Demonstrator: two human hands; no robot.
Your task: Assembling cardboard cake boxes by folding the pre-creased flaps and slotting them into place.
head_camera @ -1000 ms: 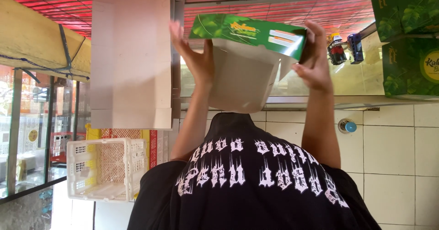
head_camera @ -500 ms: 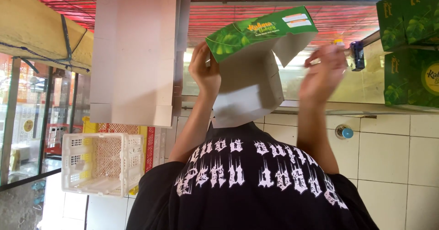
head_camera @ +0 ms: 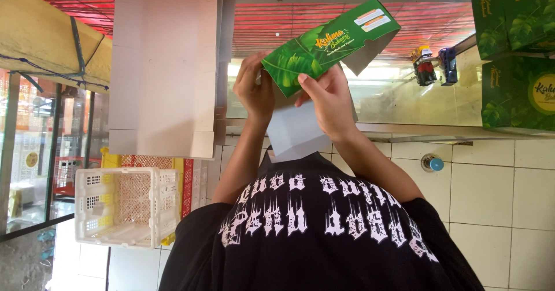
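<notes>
Since a moment ago, flat green leaf-print cardboard box (head_camera: 324, 48) tilted further, my left hand (head_camera: 254, 91) and right hand (head_camera: 326, 103) drawn together, both clamped on it, stacked green boxes (head_camera: 514, 54) nearby.

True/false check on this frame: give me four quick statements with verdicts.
1. Both the left hand and the right hand grip the green carton. True.
2. The white crate is on the right side of the view. False: it is at the lower left.
3. More green boxes sit at the right edge. True.
4. The shirt is plain white. False: it is black with white lettering.
</notes>
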